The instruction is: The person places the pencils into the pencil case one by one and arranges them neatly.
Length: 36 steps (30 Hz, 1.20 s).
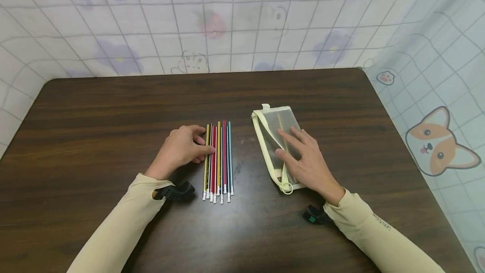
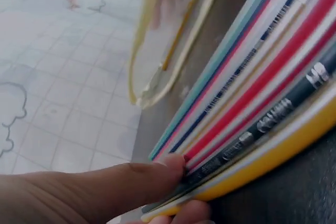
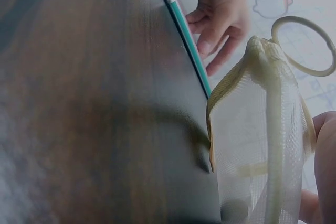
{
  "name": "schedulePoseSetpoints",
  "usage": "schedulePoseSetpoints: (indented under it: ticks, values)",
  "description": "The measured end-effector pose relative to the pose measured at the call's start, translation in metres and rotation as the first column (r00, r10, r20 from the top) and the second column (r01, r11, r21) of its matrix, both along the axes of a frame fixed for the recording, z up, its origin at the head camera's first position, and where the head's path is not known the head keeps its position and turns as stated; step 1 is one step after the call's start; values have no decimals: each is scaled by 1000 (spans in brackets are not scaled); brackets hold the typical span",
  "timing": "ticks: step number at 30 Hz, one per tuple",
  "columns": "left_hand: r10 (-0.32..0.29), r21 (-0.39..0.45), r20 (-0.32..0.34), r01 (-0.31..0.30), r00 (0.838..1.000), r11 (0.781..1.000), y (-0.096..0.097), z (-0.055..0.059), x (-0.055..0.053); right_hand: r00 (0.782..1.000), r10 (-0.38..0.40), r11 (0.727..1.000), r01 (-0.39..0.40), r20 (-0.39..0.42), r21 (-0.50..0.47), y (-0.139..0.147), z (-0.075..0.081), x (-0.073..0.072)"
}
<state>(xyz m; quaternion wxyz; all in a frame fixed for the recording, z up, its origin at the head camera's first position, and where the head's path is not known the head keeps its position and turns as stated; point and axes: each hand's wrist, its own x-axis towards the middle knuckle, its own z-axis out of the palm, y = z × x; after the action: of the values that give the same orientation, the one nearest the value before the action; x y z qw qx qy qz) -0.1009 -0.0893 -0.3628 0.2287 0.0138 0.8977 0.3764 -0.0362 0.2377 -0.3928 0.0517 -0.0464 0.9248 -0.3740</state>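
Note:
Several pencils [image 1: 218, 163] lie side by side on the table, coloured yellow, red, dark and blue, their eraser ends towards me. My left hand [image 1: 185, 148] is at the left side of the row. Its thumb [image 2: 157, 174] lies over the pencils while the other fingers curl at the yellow pencil [image 2: 273, 171], pinching the outer ones. To the right lies a see-through mesh pouch [image 1: 270, 151] with cream trim, a strap and a ring [image 3: 304, 45]. With fingers spread, my right hand [image 1: 305, 159] rests on the pouch's right part.
The dark wooden table [image 1: 113, 104] has rounded far corners. Behind it and to the right hangs a white gridded cloth [image 1: 242, 24] with cartoon prints. A black band [image 1: 178, 191] is on the left wrist, and another black device [image 1: 316, 215] is at the right wrist.

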Motion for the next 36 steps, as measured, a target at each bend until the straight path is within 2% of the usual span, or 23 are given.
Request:
schedulePoseSetpoints:
  ticks: [6,9,14,19,23,26,31,33,36]
  values:
    - [-2,0,27,2,1000,1000,10,0,1,1000,1,1000,-1,8,9,1,-1,-1]
    - [-22,-16,12,22,1000,1000,14,2,1,1000,-3,1000,3,1,14,2,0,-2]
    - [-85,-143,-42,78,995,987,21,7,0,1000,-6,1000,6,2,11,2,0,-3]
    - [-148,-282,-63,125,987,951,25,11,-4,1000,-5,1000,5,8,11,1,-1,-4]
    - [-146,-313,-45,125,988,941,24,12,-6,1000,-6,1000,6,9,10,0,-1,-5]
    - [-122,-263,-25,111,992,958,19,10,-6,1000,-8,1000,8,4,8,-2,-2,-6]
    - [-72,-86,38,75,997,993,9,6,-7,1000,-3,1000,3,-1,4,-2,-2,-3]
    - [-46,-7,75,47,996,999,6,6,-8,1000,-2,1000,2,1,1,-1,-2,-2]
    - [9,91,118,-20,993,996,1,6,-9,1000,-2,1000,2,1,2,0,-1,0]
